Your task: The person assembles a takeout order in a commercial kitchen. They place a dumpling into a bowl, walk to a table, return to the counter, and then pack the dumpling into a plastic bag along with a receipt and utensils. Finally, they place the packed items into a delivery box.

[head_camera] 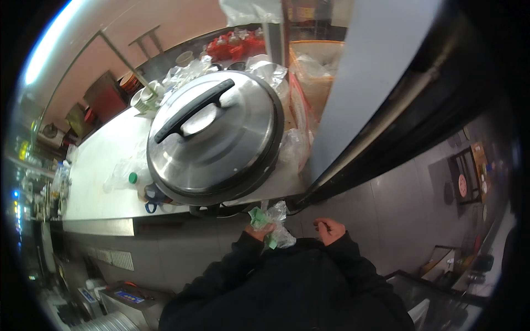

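My left hand (258,232) grips a crumpled clear plastic bag (283,231) together with a crumpled green piece of thin material (259,218), in front of my body. To its right, apart from it, my right hand (330,231) has its fingers curled; whether something small is inside them cannot be told. Beyond both hands, a large round pot with a domed metal lid (215,132) and a black lid handle (194,109) stands at the counter's edge. A bottle with a green cap (133,178) and a blue-handled object (151,207) are beside the pot.
The white counter (99,165) runs left from the pot, with plastic bags (186,74) and cups (145,97) behind. Red-wrapped bottles (236,44) stand farther back. At right are an orange-rimmed container (316,70) and a grey panel (368,62). A metal cabinet (128,302) stands at lower left.
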Tool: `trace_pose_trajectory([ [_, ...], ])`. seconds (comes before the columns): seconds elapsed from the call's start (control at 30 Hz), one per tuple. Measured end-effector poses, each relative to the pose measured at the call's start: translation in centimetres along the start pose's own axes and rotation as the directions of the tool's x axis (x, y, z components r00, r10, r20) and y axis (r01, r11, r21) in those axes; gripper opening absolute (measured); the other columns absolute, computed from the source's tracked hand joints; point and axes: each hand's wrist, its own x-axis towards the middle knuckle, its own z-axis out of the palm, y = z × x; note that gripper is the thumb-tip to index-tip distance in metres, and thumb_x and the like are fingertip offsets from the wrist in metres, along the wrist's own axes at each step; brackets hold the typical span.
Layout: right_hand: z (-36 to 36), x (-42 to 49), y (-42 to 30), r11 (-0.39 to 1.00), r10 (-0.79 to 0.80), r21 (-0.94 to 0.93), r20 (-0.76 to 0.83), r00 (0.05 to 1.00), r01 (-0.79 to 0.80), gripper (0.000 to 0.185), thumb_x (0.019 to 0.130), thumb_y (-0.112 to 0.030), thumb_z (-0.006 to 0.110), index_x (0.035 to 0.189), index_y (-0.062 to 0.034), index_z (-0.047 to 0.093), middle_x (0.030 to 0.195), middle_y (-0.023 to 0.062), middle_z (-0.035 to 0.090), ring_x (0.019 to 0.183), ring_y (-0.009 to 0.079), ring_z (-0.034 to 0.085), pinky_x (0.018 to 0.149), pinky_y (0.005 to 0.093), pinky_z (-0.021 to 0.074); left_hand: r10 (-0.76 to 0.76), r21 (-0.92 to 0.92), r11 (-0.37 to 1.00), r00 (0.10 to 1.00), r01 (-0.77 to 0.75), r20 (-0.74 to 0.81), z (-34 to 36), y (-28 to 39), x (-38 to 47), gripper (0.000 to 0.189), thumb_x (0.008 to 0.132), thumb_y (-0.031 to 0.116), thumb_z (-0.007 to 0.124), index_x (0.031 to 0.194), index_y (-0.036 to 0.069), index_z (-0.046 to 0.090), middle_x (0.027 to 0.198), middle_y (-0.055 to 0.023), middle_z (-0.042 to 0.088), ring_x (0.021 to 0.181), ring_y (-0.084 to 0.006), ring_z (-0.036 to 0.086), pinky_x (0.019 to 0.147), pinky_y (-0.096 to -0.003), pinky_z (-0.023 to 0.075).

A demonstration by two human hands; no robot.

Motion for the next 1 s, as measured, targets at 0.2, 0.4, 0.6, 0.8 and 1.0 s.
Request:
trace_pose_trajectory([
  [0.2,-2.0,-1.0,0.5,0.99,-0.07,-0.131,-0.09,0.994,0.058,0.019,0.089,-0.013,0.056,0.1,-0.0021,0.067,0.086,0.0128,0.068,0.074,0.0223,0.067,0.067,0.03,0.052,0.246,0.545,0.809,0.969,-0.222,0.03,0.6,-1.2,3.8,0.026,0.082,0.026,0.066,0.094,0.004,0.067,0.094,-0.0112,0.067,0.089,-0.0275,0.063,0.079,-0.0391,0.0488],
  [0.4,-3.9,-1.2,1.5,0.999,-0.039,-0.011,-0.112,0.993,0.038,0.023,0.088,-0.015,0.055,0.103,-0.0018,0.065,0.09,0.0134,0.068,0.079,0.0262,0.067,0.07,0.0332,0.0524,0.177,0.555,0.818,0.984,-0.15,0.005,0.2,-1.3,5.9,0.026,0.082,0.024,0.065,0.097,0.003,0.066,0.099,-0.0154,0.066,0.092,-0.0303,0.062,0.081,-0.0395,0.049],
  [0.6,-5.8,0.3,4.1,0.991,-0.036,0.126,-0.098,0.995,0.049,0.022,0.088,-0.015,0.054,0.102,-0.0021,0.065,0.09,0.0141,0.068,0.078,0.0272,0.066,0.07,0.0334,0.0521,-0.212,0.037,0.975,0.967,0.219,-0.142,3.9,0.2,2.3,0.026,0.088,0.017,0.061,0.108,0.0,0.062,0.109,-0.0112,0.064,0.098,-0.0218,0.061,0.083,-0.0332,0.049],
  [0.8,-12.1,2.7,8.2,0.983,-0.028,0.183,0.011,1.0,0.025,0.019,0.087,-0.012,0.057,0.1,-0.0016,0.066,0.084,0.0151,0.067,0.073,0.0257,0.066,0.066,0.0322,0.0518,-0.096,0.688,0.72,0.97,-0.087,0.223,11.9,2.9,-0.3,0.032,0.093,0.015,0.055,0.123,0.007,0.058,0.11,-0.0112,0.064,0.103,-0.0224,0.061,0.089,-0.0315,0.0474],
  [1.0,-18.7,4.8,10.6,0.98,0.041,0.188,0.108,0.993,-0.061,0.019,0.088,-0.012,0.056,0.1,-0.0001,0.066,0.083,0.0137,0.069,0.073,0.0211,0.067,0.066,0.0307,0.0522,-0.123,0.43,0.9,0.987,0.068,0.102,20.4,2.8,0.5,0.029,0.093,0.015,0.055,0.119,0.003,0.059,0.108,-0.011,0.066,0.099,-0.0208,0.062,0.087,-0.0309,0.049],
])
